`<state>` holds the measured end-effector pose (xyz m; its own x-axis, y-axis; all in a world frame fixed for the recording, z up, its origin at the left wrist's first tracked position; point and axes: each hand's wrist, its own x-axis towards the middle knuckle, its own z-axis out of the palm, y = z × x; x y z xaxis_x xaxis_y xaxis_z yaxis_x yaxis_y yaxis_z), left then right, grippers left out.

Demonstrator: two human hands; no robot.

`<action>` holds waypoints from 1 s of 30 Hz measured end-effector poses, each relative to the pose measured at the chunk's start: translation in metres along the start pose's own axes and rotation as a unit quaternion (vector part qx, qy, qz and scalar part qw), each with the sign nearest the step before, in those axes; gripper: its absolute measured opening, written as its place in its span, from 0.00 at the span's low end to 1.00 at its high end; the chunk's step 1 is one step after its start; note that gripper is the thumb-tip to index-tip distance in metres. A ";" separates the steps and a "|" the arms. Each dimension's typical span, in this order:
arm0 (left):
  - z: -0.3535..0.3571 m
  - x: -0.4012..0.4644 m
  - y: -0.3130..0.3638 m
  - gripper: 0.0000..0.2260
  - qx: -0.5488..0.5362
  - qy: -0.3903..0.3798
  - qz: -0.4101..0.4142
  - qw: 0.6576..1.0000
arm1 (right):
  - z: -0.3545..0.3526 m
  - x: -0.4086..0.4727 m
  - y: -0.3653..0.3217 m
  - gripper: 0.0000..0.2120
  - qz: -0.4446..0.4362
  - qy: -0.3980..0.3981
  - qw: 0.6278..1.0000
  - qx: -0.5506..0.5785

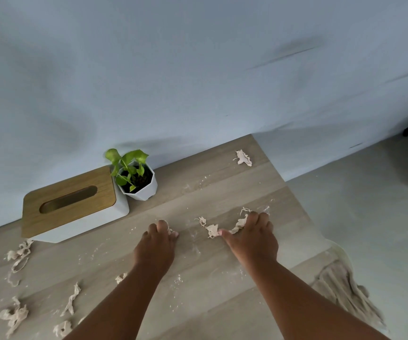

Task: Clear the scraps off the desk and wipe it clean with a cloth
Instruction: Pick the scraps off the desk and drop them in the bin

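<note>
Pale beige paper scraps lie scattered on the light wooden desk (198, 278). My left hand (157, 244) rests knuckles-up at the desk's middle, its fingers curled round a small scrap (171, 231). My right hand (253, 238) is to its right, fingers curled over a twisted scrap (239, 224), thumb stretched left toward another scrap (212, 230). One scrap (243, 158) lies near the far right corner. Several more scraps (14, 317) litter the near left. A beige cloth (342, 290) hangs over the desk's right edge.
A white tissue box with a wooden lid (73, 204) stands at the back left against the wall. Beside it is a small green plant in a white pot (136, 180). White crumbs speckle the desk. Grey floor lies beyond the right edge.
</note>
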<state>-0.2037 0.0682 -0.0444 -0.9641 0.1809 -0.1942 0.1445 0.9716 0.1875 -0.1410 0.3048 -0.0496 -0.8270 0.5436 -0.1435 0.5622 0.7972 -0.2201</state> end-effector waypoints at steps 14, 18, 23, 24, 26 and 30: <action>-0.012 0.002 -0.005 0.04 -0.006 -0.007 0.075 0.997 | -0.005 0.025 0.015 0.19 -0.083 -0.086 0.990 -0.070; -0.012 0.005 -0.009 0.07 -0.060 -0.038 0.039 0.997 | -0.008 0.026 0.021 0.15 -0.075 -0.087 0.992 -0.052; -0.014 0.005 -0.002 0.15 -0.092 -0.046 0.052 0.993 | -0.021 0.028 0.026 0.13 -0.062 -0.085 0.994 -0.006; -0.014 0.005 0.000 0.18 -0.094 -0.047 0.061 0.993 | -0.024 0.028 0.027 0.13 -0.061 -0.083 0.995 -0.003; -0.015 0.007 0.005 0.22 -0.091 -0.053 0.075 0.992 | -0.029 0.030 0.030 0.14 -0.059 -0.078 0.995 0.010; -0.014 0.008 0.022 0.16 -0.111 -0.045 0.109 0.987 | -0.037 0.034 0.041 0.11 -0.065 -0.064 0.995 0.044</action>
<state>-0.2110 0.0885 -0.0283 -0.8904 0.4040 -0.2097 0.2834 0.8525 0.4393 -0.1462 0.3653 -0.0282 -0.8899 0.3944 -0.2292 0.4520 0.8300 -0.3269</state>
